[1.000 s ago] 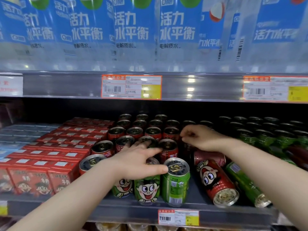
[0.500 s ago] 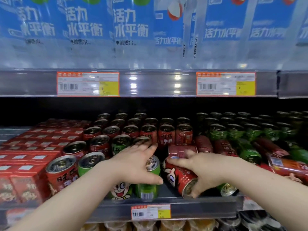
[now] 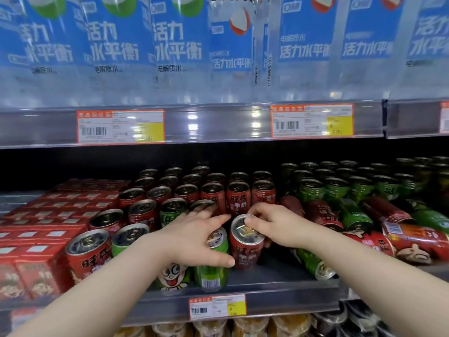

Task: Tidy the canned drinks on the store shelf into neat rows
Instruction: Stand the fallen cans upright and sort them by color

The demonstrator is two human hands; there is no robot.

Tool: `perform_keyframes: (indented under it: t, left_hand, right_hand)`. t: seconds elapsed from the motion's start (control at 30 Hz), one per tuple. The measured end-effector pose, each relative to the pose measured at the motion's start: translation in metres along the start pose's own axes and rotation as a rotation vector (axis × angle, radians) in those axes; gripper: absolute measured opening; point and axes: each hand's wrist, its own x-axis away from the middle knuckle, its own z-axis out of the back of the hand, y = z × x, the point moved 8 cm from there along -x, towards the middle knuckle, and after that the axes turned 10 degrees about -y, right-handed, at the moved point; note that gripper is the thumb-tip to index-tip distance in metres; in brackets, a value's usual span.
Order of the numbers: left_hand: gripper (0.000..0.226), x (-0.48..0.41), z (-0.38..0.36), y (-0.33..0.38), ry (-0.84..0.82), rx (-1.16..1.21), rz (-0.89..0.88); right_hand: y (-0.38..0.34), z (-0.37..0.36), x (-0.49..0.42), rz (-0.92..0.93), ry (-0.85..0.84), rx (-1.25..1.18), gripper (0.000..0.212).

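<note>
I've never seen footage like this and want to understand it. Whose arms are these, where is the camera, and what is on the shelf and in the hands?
No machine here: these are a person's two bare arms, seen from one camera worn on the head, looking forward and down. The store shelf holds rows of upright cans, red and green, with red cartons on the left and several toppled cans on the right. The left hand holds a green can at the front, thumb across its side. The right hand pinches the top rim of a red can beside it, slightly tilted. Blue-labelled bottles stand on the shelf above.
</note>
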Motion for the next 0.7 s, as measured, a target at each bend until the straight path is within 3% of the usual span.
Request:
perform_keyframes:
  t: [0.13, 0.23, 0.37, 0.43, 0.6, 0.7]
  left_hand:
    - [0.095, -0.002, 0.010, 0.011, 0.054, 0.051, -0.105]
    - [0.090, -0.010, 0.015, 0.018, 0.087, 0.030, -0.129]
    - [0.070, -0.018, 0.006, 0.017, 0.077, 0.017, -0.115]
    - [0.068, -0.019, 0.006, 0.016, 0.079, 0.021, -0.127]
    - [0.068, -0.018, 0.006, 0.015, 0.087, 0.015, -0.138]
    - [0.069, -0.018, 0.006, 0.014, 0.090, 0.015, -0.136]
  right_hand:
    - [0.009, 0.002, -0.009, -0.056, 0.014, -0.007, 0.029]
    - [0.024, 0.034, -0.011, -0.131, 0.105, 0.307, 0.037]
    - [0.049, 0.030, -0.015, -0.365, -0.114, 0.680, 0.081]
    - [0.053, 0.021, -0.021, -0.395, -0.102, 0.762, 0.083]
    - [0.049, 0.021, -0.030, -0.382, -0.021, 0.762, 0.075]
    - [0.040, 0.031, -0.030, -0.303, 0.037, 0.503, 0.081]
